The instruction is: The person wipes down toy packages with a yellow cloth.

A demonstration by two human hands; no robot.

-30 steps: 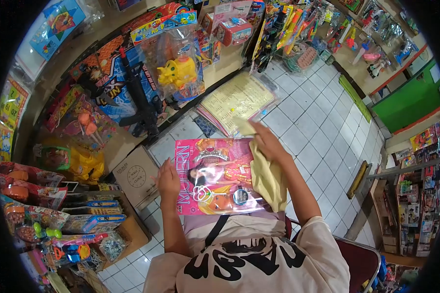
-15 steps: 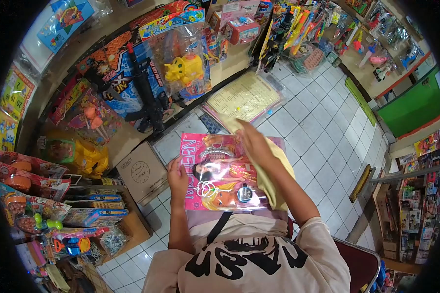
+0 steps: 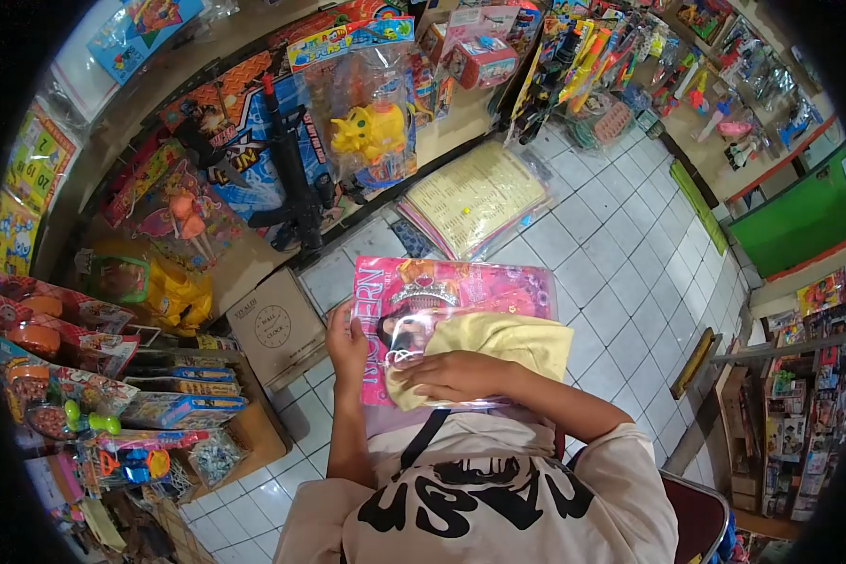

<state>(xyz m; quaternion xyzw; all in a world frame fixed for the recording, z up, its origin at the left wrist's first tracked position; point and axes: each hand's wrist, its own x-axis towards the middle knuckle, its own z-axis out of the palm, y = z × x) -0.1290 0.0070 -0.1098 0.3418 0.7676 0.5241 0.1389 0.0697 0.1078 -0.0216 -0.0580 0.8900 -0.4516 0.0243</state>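
A pink packaged doll set point(image 3: 526, 282) with a tiara, a doll and white rings behind clear plastic lies across my lap. My left hand point(image 3: 347, 348) grips its left edge, thumb on the front. Under my right hand point(image 3: 456, 376) is a yellow cloth point(image 3: 526, 343), held against the lower part of the package's front. The fingers point left and bunch part of the cloth, close to the white rings. Cloth and hand hide most of the doll and the package's lower right.
A stack of plastic-wrapped printed sheets point(image 3: 479, 202) lies on the tiled floor point(image 3: 620, 273) ahead. To the left stands a cardboard wall clock box point(image 3: 277, 329). Toys hang along the wall, including a black toy rifle point(image 3: 291, 179) and a yellow toy point(image 3: 371, 132). Shelves point(image 3: 780, 414) stand at right.
My right hand has swept the yellow cloth from the package's upper right edge down and left across its front. The left hand keeps its hold on the left edge.
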